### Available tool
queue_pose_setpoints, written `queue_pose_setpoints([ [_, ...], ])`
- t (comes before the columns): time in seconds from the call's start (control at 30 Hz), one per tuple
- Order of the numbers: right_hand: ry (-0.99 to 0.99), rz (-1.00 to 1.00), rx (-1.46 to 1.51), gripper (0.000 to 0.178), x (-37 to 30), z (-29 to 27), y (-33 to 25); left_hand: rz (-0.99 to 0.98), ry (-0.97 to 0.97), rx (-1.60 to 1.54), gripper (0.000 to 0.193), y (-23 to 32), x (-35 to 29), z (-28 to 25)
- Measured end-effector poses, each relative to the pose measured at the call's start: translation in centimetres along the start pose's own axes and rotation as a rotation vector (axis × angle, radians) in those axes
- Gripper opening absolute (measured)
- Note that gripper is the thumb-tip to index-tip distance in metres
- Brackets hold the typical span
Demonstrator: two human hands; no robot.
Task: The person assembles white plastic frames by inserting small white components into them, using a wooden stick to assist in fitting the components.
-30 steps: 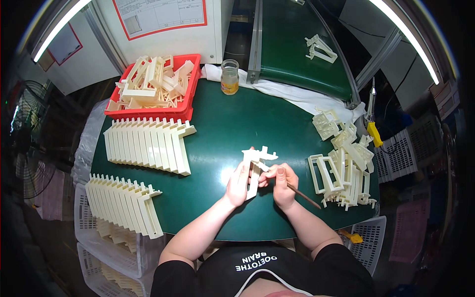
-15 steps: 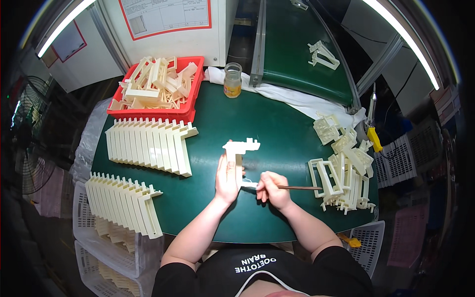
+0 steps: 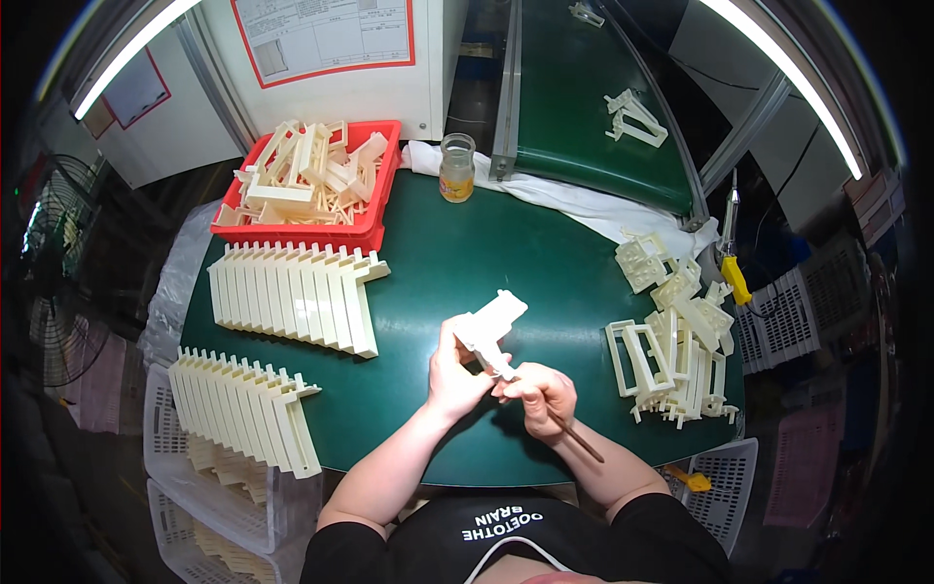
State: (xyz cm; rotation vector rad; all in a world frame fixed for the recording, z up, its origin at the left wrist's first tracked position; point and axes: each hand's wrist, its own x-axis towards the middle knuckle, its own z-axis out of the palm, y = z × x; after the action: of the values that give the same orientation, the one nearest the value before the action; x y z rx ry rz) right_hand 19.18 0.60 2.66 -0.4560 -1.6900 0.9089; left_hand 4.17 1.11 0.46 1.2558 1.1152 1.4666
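Over the near middle of the table, my left hand is closed around a cream-white plastic bracket, holding it tilted. My right hand pinches a thin brown stick-like tool, its tail slanting down to the right. The tool's tip is hidden among my fingers and the bracket's lower end, where both hands nearly meet. Two neat rows of similar cream parts, an upper row and a lower row, stand to the left. A heap of cream frame-like parts lies to the right.
A red bin full of cream pieces sits at the back left. Near it stands a glass jar with yellowish contents. A white cloth lies before a green conveyor. At the right edge hangs a yellow-handled tool.
My left hand has turned the bracket from upright to tilted and brought it nearer. The right hand has shifted slightly closer, and its brown tool swung from level to slanting downward.
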Motion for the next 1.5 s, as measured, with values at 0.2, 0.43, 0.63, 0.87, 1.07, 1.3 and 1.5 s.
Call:
queue_pose_setpoints([
  [0.2, 0.17, 0.087, 0.062, 0.028, 0.1, 0.0, 0.2, 0.014, -0.022, 0.02, 0.059, -0.1, 0.1, -0.1],
  [0.43, 0.026, -0.06, 0.021, 0.024, 0.6, 0.1, 0.4, -0.041, -0.072, -0.132, 0.051, 0.5, -0.2, -0.1],
  [0.63, 0.077, -0.197, -0.347, 0.013, 1.3, -1.9, 0.6, -0.197, -0.215, -0.454, 0.043, 0.3, 0.1, -0.5],
  [0.87, 0.206, -0.071, -0.565, 0.006, 1.0, -2.4, 1.5, -0.282, -0.32, -0.679, 0.043, 0.2, 0.6, -1.1],
  [1.07, 0.359, -0.017, -0.124, 0.03, 0.5, -2.3, 0.9, 0.449, -0.003, 0.313, 0.05, 1.7, 0.9, -0.6],
  [1.3, 0.251, 0.042, -0.09, 0.035, 0.6, -2.7, 0.4, 0.534, 0.116, 0.723, 0.046, 1.8, 0.4, -0.5],
  [1.5, 0.353, 0.321, -0.254, 0.035, 0.7, -3.2, 1.2, 0.496, 0.071, 0.74, 0.048, 2.0, 0.5, -0.3],
])
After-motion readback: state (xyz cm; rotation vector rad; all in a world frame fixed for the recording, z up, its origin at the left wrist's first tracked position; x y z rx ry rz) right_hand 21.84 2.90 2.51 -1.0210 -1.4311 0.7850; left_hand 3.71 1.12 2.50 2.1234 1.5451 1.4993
